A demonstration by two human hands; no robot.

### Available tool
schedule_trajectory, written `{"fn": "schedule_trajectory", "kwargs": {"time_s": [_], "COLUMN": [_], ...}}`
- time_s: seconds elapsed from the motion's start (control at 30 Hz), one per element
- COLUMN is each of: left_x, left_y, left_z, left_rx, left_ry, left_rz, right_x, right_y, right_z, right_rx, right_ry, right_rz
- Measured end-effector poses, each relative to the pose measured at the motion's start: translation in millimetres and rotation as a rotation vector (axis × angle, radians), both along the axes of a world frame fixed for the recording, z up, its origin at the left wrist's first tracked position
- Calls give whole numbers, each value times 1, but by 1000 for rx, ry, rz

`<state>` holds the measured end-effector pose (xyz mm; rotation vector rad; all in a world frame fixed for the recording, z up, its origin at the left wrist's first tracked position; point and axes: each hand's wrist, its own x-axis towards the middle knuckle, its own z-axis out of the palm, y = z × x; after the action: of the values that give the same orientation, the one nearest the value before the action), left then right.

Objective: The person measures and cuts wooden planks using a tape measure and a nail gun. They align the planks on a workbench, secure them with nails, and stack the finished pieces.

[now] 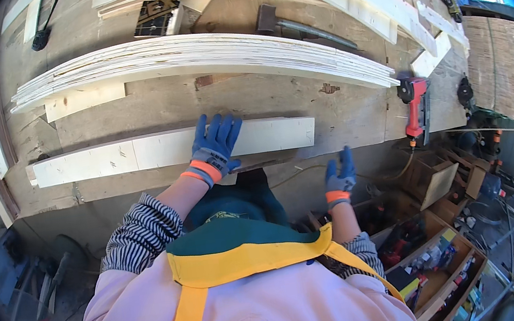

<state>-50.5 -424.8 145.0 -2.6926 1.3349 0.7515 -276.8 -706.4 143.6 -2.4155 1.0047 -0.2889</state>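
Head view: beneath our broadly spread left hand (pixel 217 146) lies a white wooden board (pixel 276 134); farther right, our right hand (pixel 341 178) hovers, thumb apart.

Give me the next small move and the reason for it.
I'd probably lay the right hand on the right end of the pale board: only the left hand rests on it, leaving that end unsupported by a hand, while the right hand looks empty, fingers extended, close by at the near edge of the workbench.
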Motion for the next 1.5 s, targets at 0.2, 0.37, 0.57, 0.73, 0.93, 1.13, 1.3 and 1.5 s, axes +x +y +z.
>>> {"fn": "schedule_trajectory", "kwargs": {"time_s": [0.2, 0.37, 0.57, 0.73, 0.93, 1.13, 1.3, 1.5], "left_x": [-5, -11, -7, -9, -1, -7, -9, -5], "left_y": [-13, -22, -23, -17, -16, -16, -16, -12], "left_z": [-39, -38, -34, -35, -35, -30, -30, -29], "left_rx": [-260, -299, -345, -323, -446, -205, -238, -251], "left_ry": [-166, -218, -238, -188, -247, -122, -83, -51], "left_rz": [158, 195, 171, 219, 165, 221, 202, 203], "right_x": [22, 29, 55, 32, -34, -34, -68, -70], "right_y": [-201, -322, -412, -470, -451, -208, -45, 57], "right_z": [32, 8, -40, -66, -100, 25, 98, 97], "right_rx": [-406, -551, -516, -253, 93, 518, 519, 566], "right_ry": [108, 555, 441, 520, 183, 252, 316, 283], "right_rz": [-38, -166, -247, -117, -240, -627, -462, 43]}}
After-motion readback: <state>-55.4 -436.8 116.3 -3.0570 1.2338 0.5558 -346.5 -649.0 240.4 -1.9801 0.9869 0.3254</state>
